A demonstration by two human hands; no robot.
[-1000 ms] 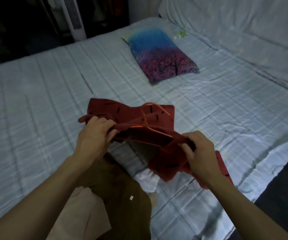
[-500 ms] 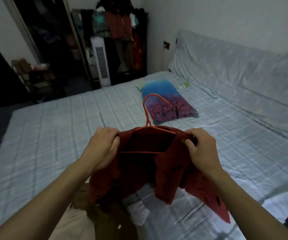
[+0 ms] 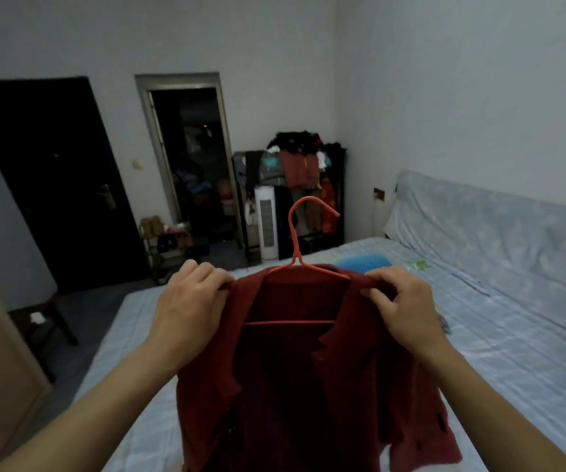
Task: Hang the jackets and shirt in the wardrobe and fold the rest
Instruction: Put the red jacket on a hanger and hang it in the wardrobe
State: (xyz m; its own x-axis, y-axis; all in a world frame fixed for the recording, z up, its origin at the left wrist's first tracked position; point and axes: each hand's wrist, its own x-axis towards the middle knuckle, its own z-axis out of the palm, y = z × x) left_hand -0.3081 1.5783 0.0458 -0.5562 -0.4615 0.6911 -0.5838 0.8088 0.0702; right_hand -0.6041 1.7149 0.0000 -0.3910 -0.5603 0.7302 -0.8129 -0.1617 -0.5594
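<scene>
Jacket [image 3: 308, 386], red, soft and probably light, hung on an orange hanger [image 3: 296, 253] above the bed [image 3: 479, 352]; left hand [image 3: 189, 308] and right hand [image 3: 400, 308] pinched its shoulders, the best hold.

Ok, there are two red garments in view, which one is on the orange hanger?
The red jacket gripped at its shoulders by the left hand and right hand, on the orange hanger. The other red garment is draped on the far clothes rack.

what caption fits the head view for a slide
Both hands, left hand and right hand, hold a red jacket on an orange hanger above the bed.
</scene>
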